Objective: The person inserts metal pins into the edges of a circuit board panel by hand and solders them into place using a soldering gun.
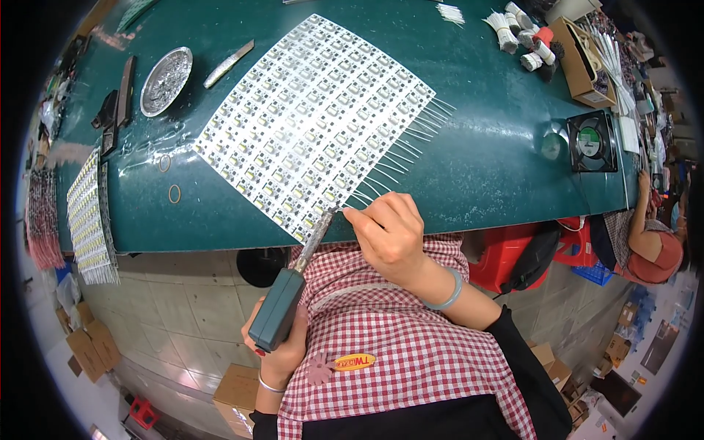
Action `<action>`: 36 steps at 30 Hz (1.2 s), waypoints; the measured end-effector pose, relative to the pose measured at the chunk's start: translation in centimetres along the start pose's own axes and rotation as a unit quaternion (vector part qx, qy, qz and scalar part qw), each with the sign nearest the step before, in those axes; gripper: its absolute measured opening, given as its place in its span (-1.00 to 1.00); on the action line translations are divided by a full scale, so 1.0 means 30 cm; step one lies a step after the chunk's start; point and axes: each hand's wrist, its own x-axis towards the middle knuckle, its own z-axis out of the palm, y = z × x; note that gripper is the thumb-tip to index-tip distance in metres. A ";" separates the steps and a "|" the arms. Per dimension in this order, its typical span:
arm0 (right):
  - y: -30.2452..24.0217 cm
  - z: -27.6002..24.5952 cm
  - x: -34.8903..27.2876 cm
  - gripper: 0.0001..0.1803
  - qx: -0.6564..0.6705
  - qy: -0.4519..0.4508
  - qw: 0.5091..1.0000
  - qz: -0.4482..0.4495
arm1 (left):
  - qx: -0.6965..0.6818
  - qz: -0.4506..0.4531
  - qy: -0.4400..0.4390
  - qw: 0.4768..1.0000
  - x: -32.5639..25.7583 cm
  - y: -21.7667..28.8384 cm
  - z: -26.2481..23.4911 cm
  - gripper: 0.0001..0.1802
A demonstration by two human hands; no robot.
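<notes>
A white circuit panel (315,117) with rows of small components lies turned cornerwise on the green table. Thin white wires (383,174) stick out along its right edge. My left hand (287,350) is closed around the green handle of a soldering iron (279,308), whose metal tip reaches the panel's near corner. Close beside that tip, my right hand (392,233) pinches a white wire at the panel's edge. Most of that wire is hidden by my fingers.
On the table's left are a metal dish (166,82), a wrapped knife-like tool (229,64) and two rubber bands (174,194). More panels (89,216) overhang the left edge. A small fan (591,141), wire bundles (502,33) and a cardboard box (579,62) stand right. Another person (649,249) sits far right.
</notes>
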 end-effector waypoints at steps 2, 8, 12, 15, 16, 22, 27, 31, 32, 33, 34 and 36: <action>0.000 -0.001 0.000 -0.75 0.000 -0.001 1.000 0.000 | 0.009 0.025 0.003 1.000 0.011 0.008 0.004 -0.79; -0.001 -0.003 0.004 -0.75 0.002 -0.002 1.000 0.000 | 0.000 0.007 -0.001 1.000 -0.037 -0.041 -0.010 -0.64; 0.000 -0.002 0.002 -0.74 0.001 -0.002 1.000 -0.002 | -0.034 -0.017 0.008 0.999 -0.053 -0.051 -0.016 -0.64; 0.000 -0.002 0.002 -0.74 -0.002 -0.004 1.000 -0.001 | -0.037 -0.026 0.005 0.999 -0.062 -0.055 -0.017 -0.65; -0.001 -0.003 0.002 -0.74 -0.002 -0.005 1.000 0.000 | -0.034 -0.026 0.006 0.999 -0.065 -0.056 -0.017 -0.65; -0.001 0.007 -0.006 -0.73 0.012 0.013 1.000 0.011 | -0.056 -0.042 0.015 0.997 -0.065 -0.035 -0.011 -0.59; -0.017 -0.005 -0.002 -0.72 0.013 0.034 0.999 -0.013 | -0.044 -0.034 0.012 0.998 -0.072 -0.034 -0.024 -0.58; -0.023 0.003 -0.004 -0.72 0.023 0.010 1.000 -0.008 | 0.016 -0.005 0.059 0.998 -0.060 -0.025 -0.008 -0.74; -0.021 0.007 -0.007 -0.72 0.024 0.009 1.000 -0.010 | 0.016 -0.005 0.061 0.998 -0.056 -0.022 -0.004 -0.74; -0.019 0.011 -0.009 -0.73 0.028 0.006 1.000 -0.009 | 0.000 -0.008 0.063 0.998 -0.053 -0.018 -0.001 -0.75; -0.018 0.013 -0.010 -0.74 0.033 0.004 0.999 -0.007 | -0.015 -0.010 0.064 0.998 -0.052 -0.016 0.000 -0.75; -0.017 0.016 -0.012 -0.75 0.037 0.003 0.999 -0.007 | -0.025 -0.021 0.042 0.999 -0.073 -0.036 -0.014 -0.68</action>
